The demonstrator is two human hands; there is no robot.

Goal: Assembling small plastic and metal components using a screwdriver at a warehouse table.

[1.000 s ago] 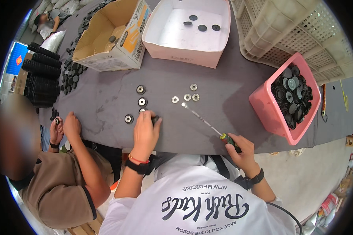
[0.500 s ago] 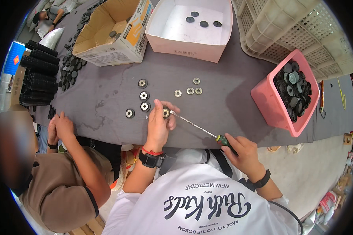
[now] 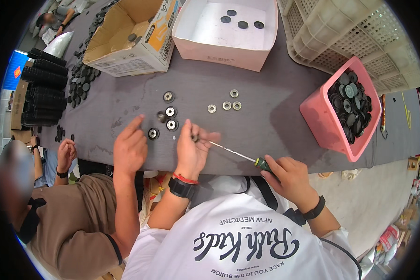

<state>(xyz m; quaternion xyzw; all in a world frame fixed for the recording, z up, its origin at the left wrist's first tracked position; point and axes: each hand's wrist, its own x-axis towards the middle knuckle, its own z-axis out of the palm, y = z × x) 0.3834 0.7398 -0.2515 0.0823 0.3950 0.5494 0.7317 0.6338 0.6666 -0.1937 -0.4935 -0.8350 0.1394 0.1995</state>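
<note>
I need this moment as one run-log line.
left hand: holds small dark part | right hand: holds screwdriver, shaft toward left hand | table: four silver rings, pink bin of dark discs

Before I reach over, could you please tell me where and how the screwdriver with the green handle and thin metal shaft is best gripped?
Probably by its thick green handle, from the lower right, where the right hand grips it; the thin metal shaft slants up-left toward the left hand.

Upper centre: one white box holding four black discs. Centre: four loose silver rings, one screwdriver. Right: one pink bin.
</note>
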